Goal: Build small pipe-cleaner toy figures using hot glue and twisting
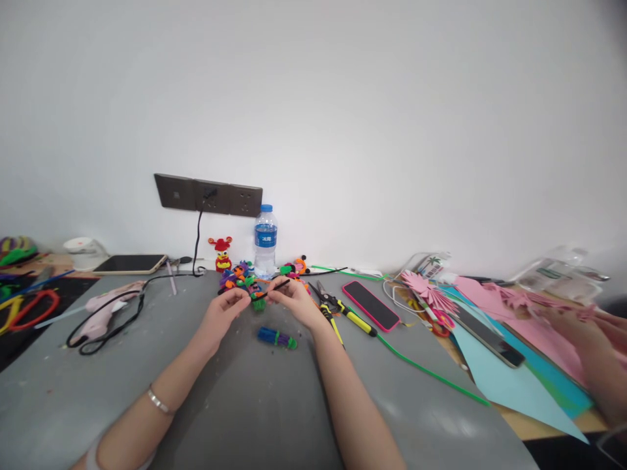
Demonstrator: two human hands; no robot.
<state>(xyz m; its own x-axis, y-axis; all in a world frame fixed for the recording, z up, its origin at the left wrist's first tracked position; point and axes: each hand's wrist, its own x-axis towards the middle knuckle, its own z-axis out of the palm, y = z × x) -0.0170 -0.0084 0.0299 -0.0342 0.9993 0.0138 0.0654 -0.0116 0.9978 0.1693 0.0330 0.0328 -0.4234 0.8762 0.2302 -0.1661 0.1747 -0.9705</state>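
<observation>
A short black pipe cleaner (258, 296) runs between my two hands above the grey mat. Fingertips of my left hand (226, 312) pinch one end of it. My right hand (294, 301) is closed on the other end, which pokes out past the fingers. Just below lies a blue, purple and green pipe-cleaner roll (277, 337), touched by neither hand. Behind my hands sits a heap of colourful pipe-cleaner figures (241, 275), partly hidden by them. Yellow-and-black pliers (337, 307) rest right of my right hand.
A water bottle (265, 243) and a red figure (223, 254) stand by the wall. A pink glue gun (102, 313) with its cord lies left. Rightward are a pink-cased phone (371, 305), a green pipe cleaner (431, 371), coloured paper (519, 385) and another person's hands (573, 326).
</observation>
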